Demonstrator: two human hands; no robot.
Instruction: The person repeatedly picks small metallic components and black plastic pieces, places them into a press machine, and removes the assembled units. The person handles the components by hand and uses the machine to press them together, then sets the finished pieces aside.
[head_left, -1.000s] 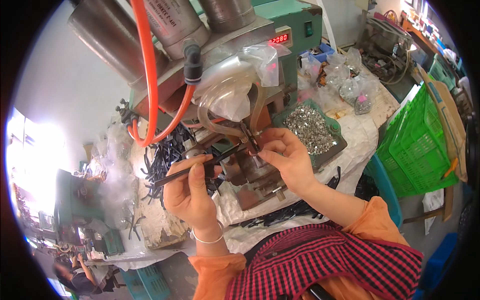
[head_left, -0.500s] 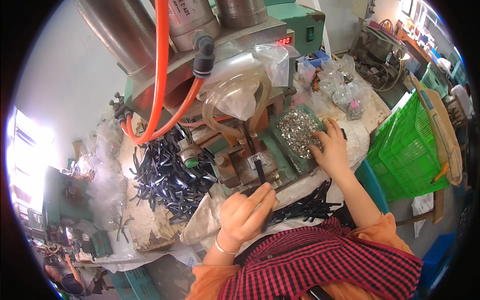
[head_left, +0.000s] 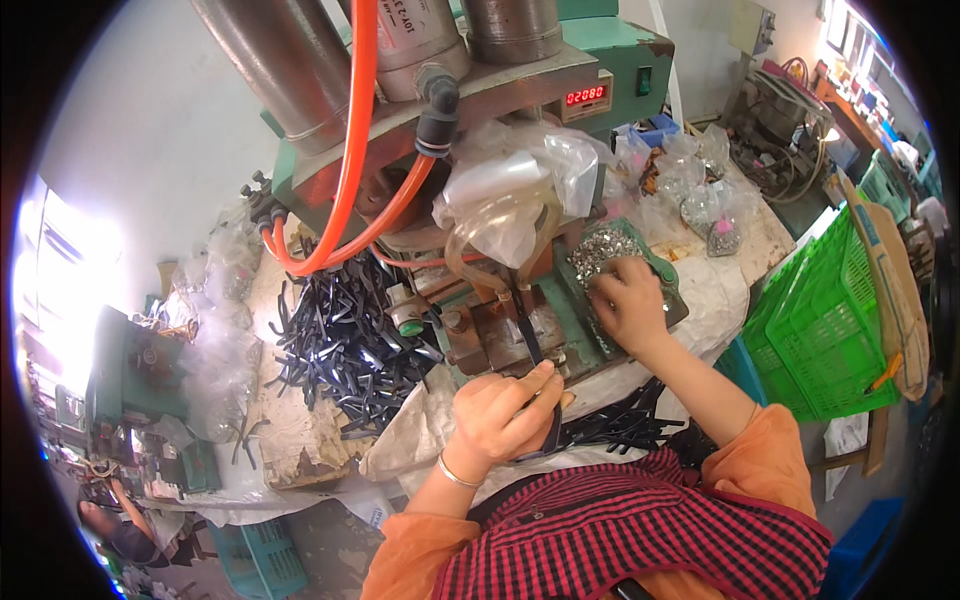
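Black strip (head_left: 531, 340) lies over the press's metal block (head_left: 492, 342), its far part beneath the clear tubes (head_left: 467, 262) and its near part in the left hand (head_left: 505, 418), whose fingers are curled around it. The right hand (head_left: 630, 302) is bent over the green tray (head_left: 590, 318), fingertips at the shiny metal bits (head_left: 600, 245); whether it grips a bit, I cannot tell. Between the hands is a narrow gap, where the block's corner nears the tray's side. Leftward room is bounded by a heap of black strips (head_left: 345, 345); more strips (head_left: 622, 422) line the bench's near edge, close to the apron (head_left: 620, 530). Orange hoses (head_left: 357, 120) hang ahead. Small print marks a pale label (head_left: 420, 28) on one cylinder, and red digits glow on the counter display (head_left: 586, 96).
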